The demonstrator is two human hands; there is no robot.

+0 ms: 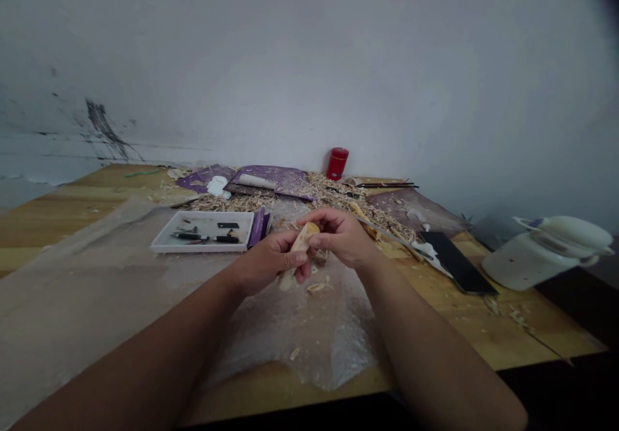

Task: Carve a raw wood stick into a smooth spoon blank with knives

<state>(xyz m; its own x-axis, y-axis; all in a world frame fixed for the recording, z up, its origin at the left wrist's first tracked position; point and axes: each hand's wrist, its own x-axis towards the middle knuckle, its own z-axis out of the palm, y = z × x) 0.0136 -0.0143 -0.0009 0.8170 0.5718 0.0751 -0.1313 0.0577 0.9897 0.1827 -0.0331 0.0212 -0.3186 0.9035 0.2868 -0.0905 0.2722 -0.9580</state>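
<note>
A pale piece of carved wood (300, 245) is held between my two hands above the plastic sheet (193, 315). My left hand (271, 260) is closed around its lower part, thumb across the front. At its upper end, the fingers of my right hand (338, 234) pinch the wood from the right side. The top end shows a yellowish rounded face. Whether my right hand has a small blade in it cannot be seen. Curled wood shavings (319, 286) lie on the sheet just below.
A white tray (159, 240) with small tools lies to the left. Shavings (220, 203) heap along the back, by purple sheets (285, 176) and a red can (337, 163). On the right are a black phone-like slab (459, 263) and a white pot (527, 263).
</note>
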